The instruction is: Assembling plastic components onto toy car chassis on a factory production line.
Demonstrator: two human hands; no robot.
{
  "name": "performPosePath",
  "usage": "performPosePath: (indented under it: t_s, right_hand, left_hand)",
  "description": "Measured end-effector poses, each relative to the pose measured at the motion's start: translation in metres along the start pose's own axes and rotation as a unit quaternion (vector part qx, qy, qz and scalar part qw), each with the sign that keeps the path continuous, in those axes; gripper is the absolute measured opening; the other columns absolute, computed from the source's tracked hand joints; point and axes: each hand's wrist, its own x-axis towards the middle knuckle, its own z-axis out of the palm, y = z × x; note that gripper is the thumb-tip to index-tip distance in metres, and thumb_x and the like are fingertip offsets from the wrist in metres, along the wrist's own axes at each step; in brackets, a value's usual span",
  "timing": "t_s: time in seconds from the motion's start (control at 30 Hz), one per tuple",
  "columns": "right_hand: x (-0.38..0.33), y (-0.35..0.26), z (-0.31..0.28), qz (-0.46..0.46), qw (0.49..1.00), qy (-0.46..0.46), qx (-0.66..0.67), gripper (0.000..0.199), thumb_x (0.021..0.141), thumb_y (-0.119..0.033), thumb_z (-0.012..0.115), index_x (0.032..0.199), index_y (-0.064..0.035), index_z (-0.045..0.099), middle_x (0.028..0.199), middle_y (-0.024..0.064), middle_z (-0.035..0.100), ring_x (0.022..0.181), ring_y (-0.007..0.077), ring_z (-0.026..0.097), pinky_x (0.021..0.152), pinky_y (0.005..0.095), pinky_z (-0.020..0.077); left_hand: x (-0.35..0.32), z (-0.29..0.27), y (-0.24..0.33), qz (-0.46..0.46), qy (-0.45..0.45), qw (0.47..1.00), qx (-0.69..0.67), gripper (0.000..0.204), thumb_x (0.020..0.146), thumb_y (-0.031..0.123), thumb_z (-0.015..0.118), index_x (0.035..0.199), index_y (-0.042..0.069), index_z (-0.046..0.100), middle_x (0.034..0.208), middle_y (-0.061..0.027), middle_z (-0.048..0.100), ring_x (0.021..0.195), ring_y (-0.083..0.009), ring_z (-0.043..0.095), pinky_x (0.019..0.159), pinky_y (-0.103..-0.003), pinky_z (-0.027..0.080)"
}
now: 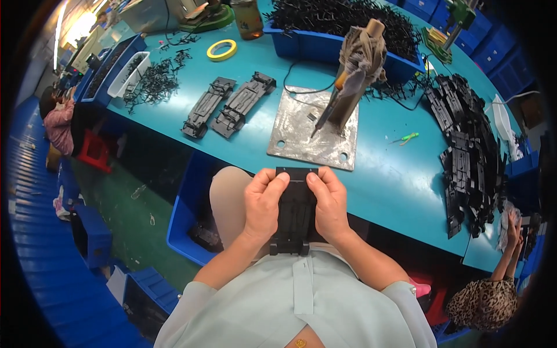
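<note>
Here, head view, hands: the left hand (262,204) and the right hand (331,203) both close on a flat black plastic chassis part (295,209), thumbs pressed on its top face near the far end, fingers curled under its long edges.
Part position: held off the table, above the lap and close to the body, just short of the teal table (383,168) edge; its near end with two small lugs points at the chest.
Slip risk: the grip sits on the far half only, so I judge the near end could swing down or the part could drop into the blue bin (184,220) beside the knee.
Bending risk: thumbs pushing down on a thin moulding may flex or crack it if the pressure is uneven.
Fixture: a grey metal plate (307,130) lies just beyond the part, carrying a cloth-wrapped upright tool (357,64); lifting the part carelessly could knock it.
Nearby stock: two similar chassis pieces (226,107) lie on the left, a tall stack of black parts (464,145) on the right; a wide elbow move might topple the stack.
Neighbour: another person's hand (513,229) works at the right edge, apart from this pair.
</note>
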Motion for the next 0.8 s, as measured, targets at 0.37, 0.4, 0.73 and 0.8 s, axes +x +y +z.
performPosePath:
  t_s: [0.37, 0.4, 0.73, 0.8]
  right_hand:
    - [0.001, 0.000, 0.024, 0.012, 0.997, -0.046, -0.062, 0.014, 0.093, -0.011, 0.058, 0.102, 0.0000, 0.055, 0.085, -0.0029, 0.056, 0.074, 0.0029, 0.049, 0.067, 0.0185, 0.0424]
    - [0.001, 0.004, 0.030, 0.005, 0.995, -0.051, -0.088, 0.017, 0.092, -0.010, 0.060, 0.105, 0.0004, 0.055, 0.087, -0.0022, 0.057, 0.076, 0.0035, 0.050, 0.069, 0.0190, 0.0431]
    - [0.067, 0.017, 0.096, 0.074, 0.995, -0.009, -0.068, 0.021, 0.089, -0.021, 0.064, 0.075, -0.0083, 0.055, 0.071, -0.0034, 0.052, 0.063, 0.0060, 0.046, 0.058, 0.0229, 0.0367]
    - [0.095, 0.024, 0.112, 0.060, 0.994, 0.033, -0.080, 0.022, 0.089, -0.025, 0.064, 0.076, -0.0084, 0.057, 0.075, -0.0030, 0.055, 0.066, 0.0077, 0.047, 0.060, 0.0246, 0.0382]
  left_hand:
    - [0.011, -0.020, 0.023, 0.026, 0.041, 0.999, -0.016, 0.020, 0.090, 0.005, 0.059, 0.071, 0.008, 0.054, 0.072, 0.0061, 0.053, 0.067, -0.0006, 0.045, 0.061, -0.017, 0.037]
    - [0.017, -0.025, 0.030, 0.034, 0.057, 0.998, -0.009, 0.019, 0.090, 0.006, 0.059, 0.071, 0.008, 0.054, 0.072, 0.0058, 0.054, 0.066, -0.0008, 0.045, 0.061, -0.017, 0.038]
    - [0.145, -0.101, 0.130, 0.302, 0.120, 0.835, 0.443, 0.036, 0.086, 0.029, 0.064, 0.099, -0.004, 0.065, 0.093, -0.0132, 0.066, 0.083, -0.0245, 0.060, 0.075, -0.034, 0.048]
    - [0.186, -0.134, 0.130, 0.331, 0.161, 0.737, 0.567, 0.048, 0.079, 0.035, 0.069, 0.105, -0.005, 0.063, 0.105, -0.0219, 0.064, 0.098, -0.0341, 0.059, 0.084, -0.041, 0.047]
